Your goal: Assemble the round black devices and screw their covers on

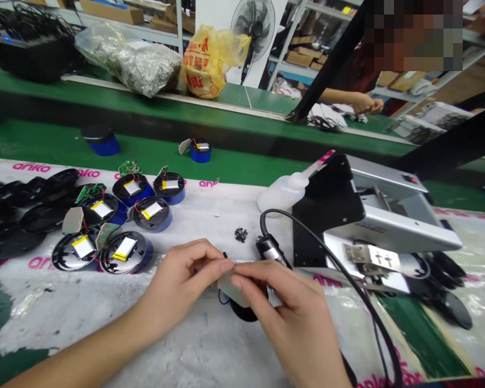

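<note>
My right hand pinches a pale grey circuit board between thumb and forefinger. At the board's upper edge, the closed fingertips of my left hand meet those of my right. A small black part pokes up by the left fingertips; most of it is hidden. Below the board sits a black round housing, largely covered by the right hand, with a thin dark wire looping at its left. Just beyond my hands lies a little pile of small black parts.
Several blue-black round housings with batteries and boards stand left, beside black covers. A corded black tool, a white squeeze bottle and a silver-black machine occupy the right. Across the bench are a co-worker's hands.
</note>
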Available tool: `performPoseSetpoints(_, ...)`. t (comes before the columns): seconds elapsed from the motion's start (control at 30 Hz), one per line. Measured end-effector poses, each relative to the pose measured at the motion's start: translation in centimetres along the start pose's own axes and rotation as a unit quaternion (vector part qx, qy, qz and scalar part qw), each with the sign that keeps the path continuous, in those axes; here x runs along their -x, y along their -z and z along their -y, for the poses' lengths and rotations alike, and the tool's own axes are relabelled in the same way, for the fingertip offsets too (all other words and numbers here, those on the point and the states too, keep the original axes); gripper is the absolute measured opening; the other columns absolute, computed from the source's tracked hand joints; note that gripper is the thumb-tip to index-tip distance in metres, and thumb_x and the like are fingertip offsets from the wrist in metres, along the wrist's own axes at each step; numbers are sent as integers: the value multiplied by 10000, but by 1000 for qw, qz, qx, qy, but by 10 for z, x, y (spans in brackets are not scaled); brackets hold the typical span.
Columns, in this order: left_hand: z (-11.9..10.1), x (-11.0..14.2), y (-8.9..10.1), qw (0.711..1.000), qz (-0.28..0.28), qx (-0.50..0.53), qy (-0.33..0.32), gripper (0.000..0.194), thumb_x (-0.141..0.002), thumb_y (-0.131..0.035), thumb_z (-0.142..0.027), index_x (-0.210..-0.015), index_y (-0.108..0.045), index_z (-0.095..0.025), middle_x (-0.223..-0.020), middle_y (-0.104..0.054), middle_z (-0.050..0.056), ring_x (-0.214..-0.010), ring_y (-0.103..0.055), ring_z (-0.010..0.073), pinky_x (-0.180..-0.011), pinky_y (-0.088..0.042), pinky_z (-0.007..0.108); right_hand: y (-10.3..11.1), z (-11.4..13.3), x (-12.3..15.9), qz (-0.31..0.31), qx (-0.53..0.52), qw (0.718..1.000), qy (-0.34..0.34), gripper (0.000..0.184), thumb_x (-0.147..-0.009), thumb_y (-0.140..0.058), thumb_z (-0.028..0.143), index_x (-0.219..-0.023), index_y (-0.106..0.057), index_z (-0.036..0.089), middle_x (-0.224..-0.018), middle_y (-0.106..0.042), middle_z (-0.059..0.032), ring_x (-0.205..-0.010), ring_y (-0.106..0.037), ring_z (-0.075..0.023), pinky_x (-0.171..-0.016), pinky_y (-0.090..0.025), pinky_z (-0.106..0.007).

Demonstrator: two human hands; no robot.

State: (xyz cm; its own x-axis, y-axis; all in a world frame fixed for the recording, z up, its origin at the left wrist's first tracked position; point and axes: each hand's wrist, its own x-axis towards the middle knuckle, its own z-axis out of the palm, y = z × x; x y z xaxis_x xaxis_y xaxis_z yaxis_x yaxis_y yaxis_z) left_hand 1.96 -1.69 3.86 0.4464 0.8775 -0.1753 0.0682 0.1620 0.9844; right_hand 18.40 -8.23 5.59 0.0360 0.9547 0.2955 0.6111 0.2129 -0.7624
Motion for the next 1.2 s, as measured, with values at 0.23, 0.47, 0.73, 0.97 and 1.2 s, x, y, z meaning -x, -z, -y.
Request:
performPoseSetpoints(0.23, 3, -3, 1, 983, 52, 146, 95, 115, -731, -820, -226, -814, -750, -186, -779, -745, -12, -731, -660, 112, -709, -506, 211, 1, -4, 9, -43, 101, 990, 91, 146, -899, -674, 193, -1042, -659, 217, -966, -735, 14, -860, -694, -106, -803, -576, -190)
performPoseSetpoints(0.47, -2, 3, -1, 994, 93, 60, -7, 266, -735, -841, -255, -987, -762, -285, -1028, -711, -14, -953, -651, 171, -877, -513, 300, 11, -17, 18, -28, 203, 968, 146, 397, -918, -598, 145, -1310, -545, 174, -1226, -673, -77, -1109, -655, -160, -964, -545, -242)
performPoseSetpoints(0.73, 13, -2, -11, 957, 177, -200, -109, 589, -719, -859, -242, -1259, -627, -271, -1243, -666, 17, -1191, -558, 242, -1036, -448, 391, 27, -8, 31, 37, 54, 998, -21, 397, -853, -604, 202, -1231, -558, 314, -1149, -685, 12, -1026, -681, -142, -902, -567, -238)
performPoseSetpoints(0.97, 12, 7, -19, 975, 192, 33, 107, 491, -854, -637, -183, -1308, -545, -347, -1489, -403, 52, -619, -665, 78, -551, -583, 258, 18, -17, 59, -14, 24, 990, -137, 305, -886, -620, 311, -1181, -560, 265, -1105, -696, -52, -992, -688, -199, -850, -581, -311)
performPoseSetpoints(1.2, 18, 2, -23, 961, 186, 112, 173, 535, -871, -679, -246, -1366, -475, -253, -929, -721, 17, -648, -723, 135, -652, -615, 268, 10, -24, 63, -7, -42, 993, -109, 345, -882, -605, 225, -1212, -522, 287, -1137, -679, -45, -1031, -681, -192, -873, -584, -322)
